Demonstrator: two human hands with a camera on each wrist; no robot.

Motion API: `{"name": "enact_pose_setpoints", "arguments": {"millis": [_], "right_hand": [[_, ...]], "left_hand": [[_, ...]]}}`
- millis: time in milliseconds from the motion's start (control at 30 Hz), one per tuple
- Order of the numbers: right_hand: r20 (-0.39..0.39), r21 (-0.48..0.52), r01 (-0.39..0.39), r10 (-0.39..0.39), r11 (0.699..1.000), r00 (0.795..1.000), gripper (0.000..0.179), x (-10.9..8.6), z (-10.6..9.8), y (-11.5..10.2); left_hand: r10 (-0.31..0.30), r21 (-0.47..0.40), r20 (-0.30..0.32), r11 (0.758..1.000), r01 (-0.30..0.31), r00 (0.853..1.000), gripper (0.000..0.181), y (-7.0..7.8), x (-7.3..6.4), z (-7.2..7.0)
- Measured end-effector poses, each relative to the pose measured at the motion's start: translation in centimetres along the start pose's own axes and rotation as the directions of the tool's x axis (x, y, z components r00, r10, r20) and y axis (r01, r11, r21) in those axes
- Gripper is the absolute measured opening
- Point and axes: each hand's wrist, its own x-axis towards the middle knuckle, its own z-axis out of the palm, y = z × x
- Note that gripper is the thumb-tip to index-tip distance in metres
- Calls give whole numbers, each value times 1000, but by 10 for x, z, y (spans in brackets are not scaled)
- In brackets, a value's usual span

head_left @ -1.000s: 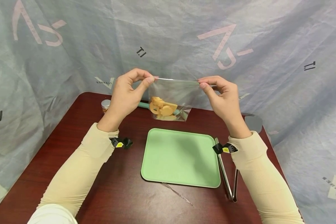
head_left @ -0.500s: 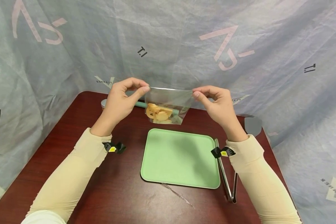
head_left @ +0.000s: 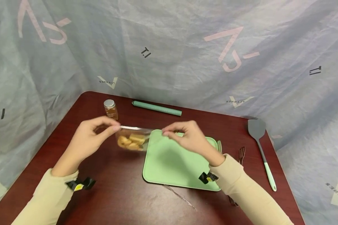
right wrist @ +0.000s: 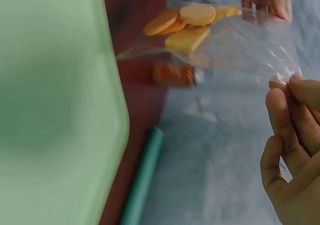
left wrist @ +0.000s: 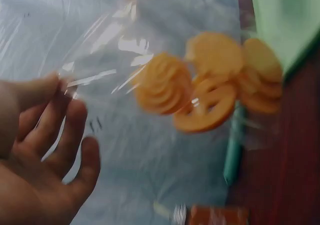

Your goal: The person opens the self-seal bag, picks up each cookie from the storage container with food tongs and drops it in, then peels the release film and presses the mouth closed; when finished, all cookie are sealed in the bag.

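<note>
A clear plastic bag (head_left: pixel 140 132) with several golden cookies (head_left: pixel 132 142) in its bottom hangs between both hands, over the table and the left side of the green tray (head_left: pixel 174 168). My left hand (head_left: pixel 88 137) pinches one top corner between thumb and forefinger. At the opposite top corner, my right hand (head_left: pixel 187 136) pinches the bag in the same manner. Through the film in the left wrist view, a swirled cookie (left wrist: pixel 162 84) and a pretzel-shaped cookie (left wrist: pixel 210 107) show. The right wrist view shows round cookies and a yellow rectangular one (right wrist: pixel 187 39).
A jar with a silver lid (head_left: pixel 110 109) and a green stick (head_left: pixel 157 108) lie toward the back. On the right are a grey spatula (head_left: pixel 257 128) and metal tongs (head_left: pixel 241 153), partly hidden by the right arm. A thin clear strip (head_left: pixel 181 197) lies in front of the tray.
Both hands have lowered the bag and brought it left and nearer. The jar, green stick and whole spatula have come into sight.
</note>
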Motion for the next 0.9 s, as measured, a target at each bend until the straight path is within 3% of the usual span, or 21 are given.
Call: {"name": "enact_pose_setpoints", "arguments": {"millis": [133,333,500,767,900], "right_hand": [[131,11,16,-17,1000,991,9,-10,22,-6],[180,109,-49,29,993,983,9,-17,38,-11],[229,122,-69,40,990,973,10,-20,48,-9],[280,169,-49,0,984,960,10,-25,51,-18],[297,193,-41,-19,980,955,10,-23,51,-18]], "left_hand": [[-22,22,88,1000,20,996,13,-7,-29,-16],[-47,8,178,999,47,983,14,-10,-48,-30],[-94,-13,234,995,99,968,10,-14,-53,-32],[-49,-110,318,990,88,947,15,-12,-58,-42],[-58,-135,335,985,109,940,14,-15,-58,-44]]}}
